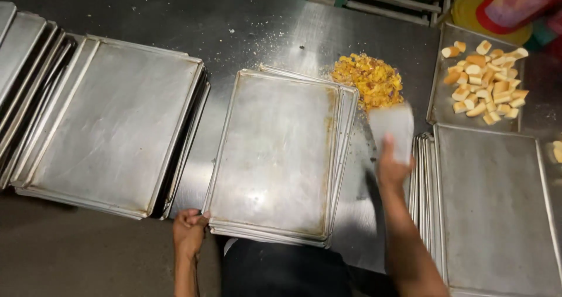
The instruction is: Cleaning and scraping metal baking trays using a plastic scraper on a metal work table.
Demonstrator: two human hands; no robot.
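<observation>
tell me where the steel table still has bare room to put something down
Bare table runs along the far edge, beyond the left tray stack and middle tray stack. A narrow strip lies between those stacks. The right is crowded: crumb pile, right hand with scraper, bread tray.

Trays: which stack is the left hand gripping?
The middle stack: the left hand grips its near-left corner. The other stacks sit untouched.
</observation>
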